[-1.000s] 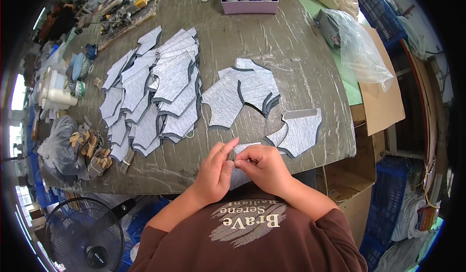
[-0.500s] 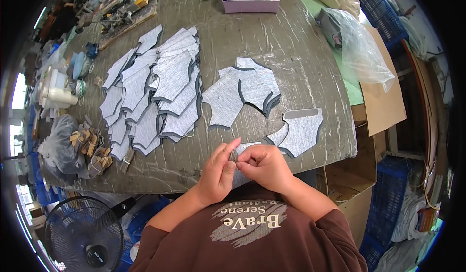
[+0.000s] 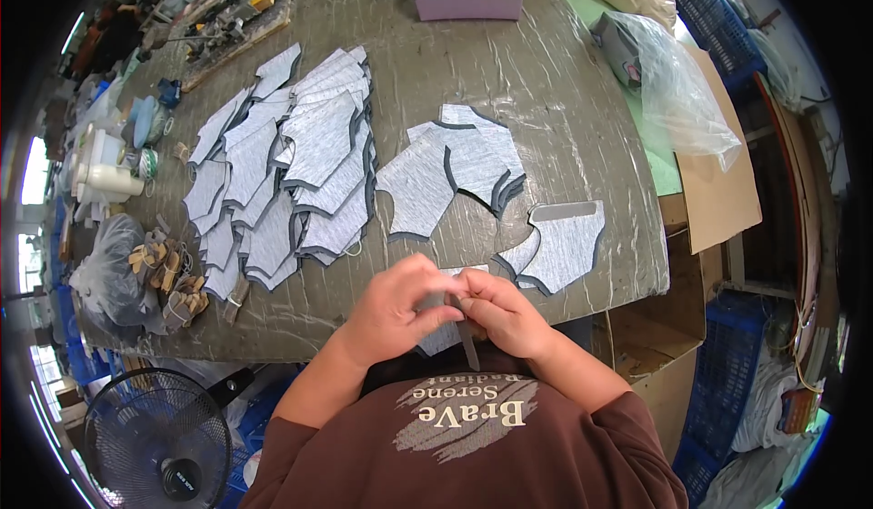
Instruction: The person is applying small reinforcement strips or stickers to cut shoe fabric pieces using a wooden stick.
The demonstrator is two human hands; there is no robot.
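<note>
Close to the table's near edge, my two hands meet at the fingertips. A narrow grey strip [image 3: 469,345] hangs down from between them toward my shirt. My right hand [image 3: 509,314] pinches the strip with thumb and fingers. My left hand [image 3: 397,307] is curled, its thumb and fingertips closing at the strip's upper end, partly blurred. Under the hands a grey fabric cutout [image 3: 440,339] lies partly hidden. Right of them are dark-edged cutouts [image 3: 568,245], the top one with a grey strip along its upper edge. A loose pile of similar cutouts [image 3: 418,186] sits ahead.
Large overlapping stacks of grey cutouts [image 3: 323,141] cover the table's left half. Small bundled pieces [image 3: 173,277] and a clear plastic bag [image 3: 114,268] lie at the left edge. A purple box [image 3: 468,7] of jars stands far back. A fan [image 3: 159,441] is at lower left.
My left hand has turned from upright fingers to a curled grip against my right hand. A grey strip now hangs below the fingers. The cutouts on the table stay put.
</note>
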